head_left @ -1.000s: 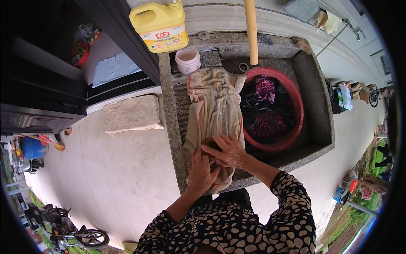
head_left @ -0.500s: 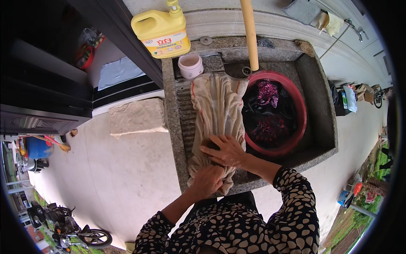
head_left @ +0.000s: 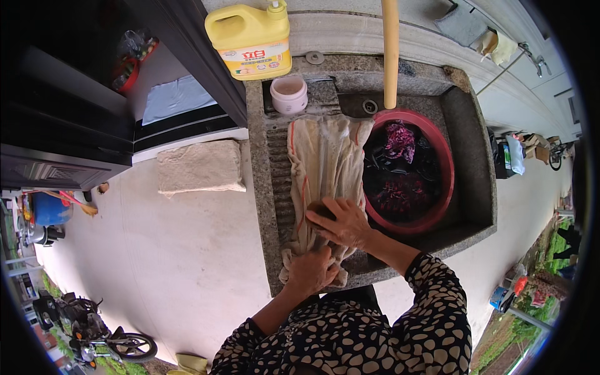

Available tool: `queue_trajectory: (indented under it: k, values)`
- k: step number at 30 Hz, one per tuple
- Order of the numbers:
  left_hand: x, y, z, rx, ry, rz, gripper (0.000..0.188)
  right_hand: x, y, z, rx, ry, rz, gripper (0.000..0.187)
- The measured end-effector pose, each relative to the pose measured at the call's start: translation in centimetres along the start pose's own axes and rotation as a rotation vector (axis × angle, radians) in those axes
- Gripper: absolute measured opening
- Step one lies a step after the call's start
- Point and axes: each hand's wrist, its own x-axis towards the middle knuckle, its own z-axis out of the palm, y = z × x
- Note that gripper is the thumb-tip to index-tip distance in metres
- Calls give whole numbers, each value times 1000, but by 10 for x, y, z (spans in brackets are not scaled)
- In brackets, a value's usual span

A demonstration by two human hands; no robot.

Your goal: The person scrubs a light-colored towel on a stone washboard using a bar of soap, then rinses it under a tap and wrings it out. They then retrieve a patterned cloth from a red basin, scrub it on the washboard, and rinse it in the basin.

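A wet beige towel (head_left: 334, 156) with red stripes lies lengthwise over the ribbed washboard (head_left: 280, 181) of a stone sink. My left hand (head_left: 309, 272) is closed on the bunched near end of the towel. Just beyond it, my right hand (head_left: 345, 223) is wrapped over a brown, rounded scrubbing brush (head_left: 320, 214), pressed on the towel; the palm hides most of the brush. To the right, a red basin (head_left: 445, 169) stands in the sink with dark liquid and dark and pink patterned clothes (head_left: 400, 142) in it.
A pale pink tub (head_left: 289, 97) and a yellow detergent jug (head_left: 251, 47) stand at the sink's far left. A tan pole (head_left: 390, 59) comes down at the basin's far edge. Left of the sink lies a beige mat (head_left: 200, 167); a motorcycle (head_left: 94, 331) stands farther off.
My right hand has shifted slightly on the towel, and more of the brush shows. The towel's folds lie differently. My left hand keeps its grip; the whole view has shifted a little.
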Motion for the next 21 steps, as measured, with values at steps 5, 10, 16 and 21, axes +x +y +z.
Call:
queue_trajectory:
  k: [5, 10, 16, 21]
  values:
    - [8, 7, 10, 56, -59, 130, 32, 43, 115, 7, -206, 212, 181, 51]
    - [0, 8, 3, 54, 48, 77, 28, 70, 141, 21, -167, 312, 455, 46]
    - [-18, 5, -16, -153, 164, 114, 26, -24, -1, -5, -29, -63, -113, 51]
    - [-25, 12, -13, -4, 42, 223, 24, 46, 144, 18, -196, 244, 278, 48]
